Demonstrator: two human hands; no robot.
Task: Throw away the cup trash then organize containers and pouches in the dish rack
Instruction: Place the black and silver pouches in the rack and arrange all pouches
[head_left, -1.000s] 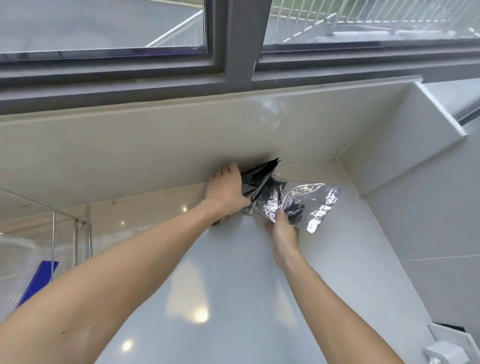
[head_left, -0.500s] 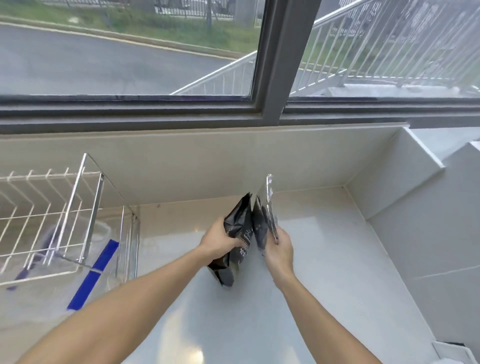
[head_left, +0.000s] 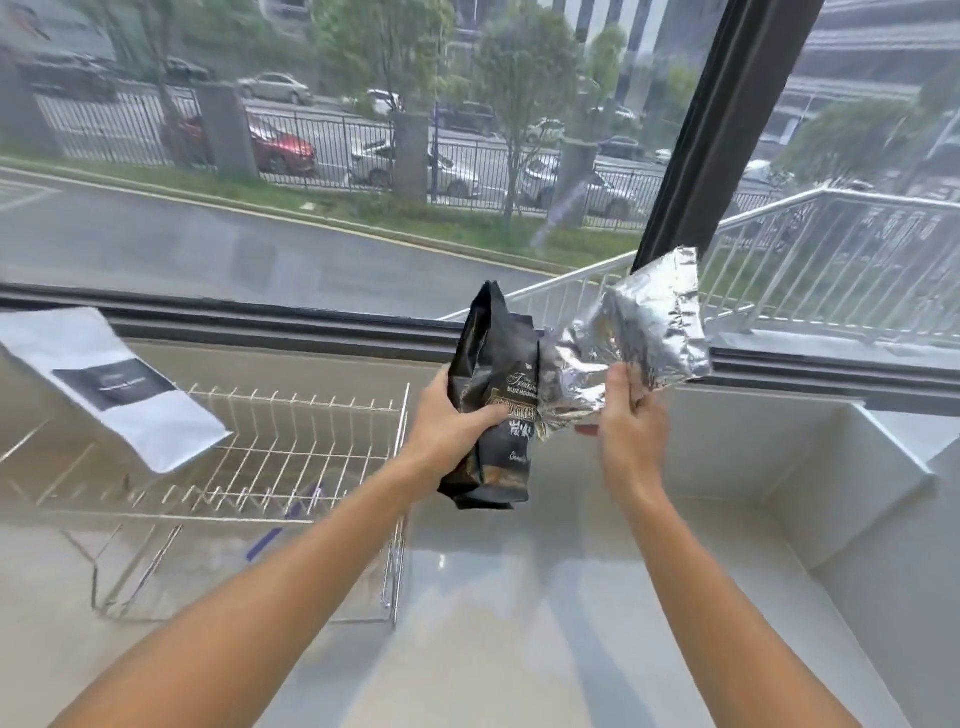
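Bare pale surface (head_left: 519, 623) lies open nearest the body. Above it the left hand (head_left: 447, 421) has its grip clamped on an upright black pouch (head_left: 493, 415); just beside, the right hand (head_left: 631, 415) pinches a crumpled silver pouch (head_left: 639, 332). Leftward stands the wire dish rack (head_left: 291, 447), a white pouch (head_left: 109, 384) tilted over its far edge.

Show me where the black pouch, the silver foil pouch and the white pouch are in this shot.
black pouch (head_left: 506, 441): head view, on its printed front face below the left hand's fingers.
silver foil pouch (head_left: 652, 327): head view, on its crinkled upper body.
white pouch (head_left: 111, 384): head view, on its dark label.
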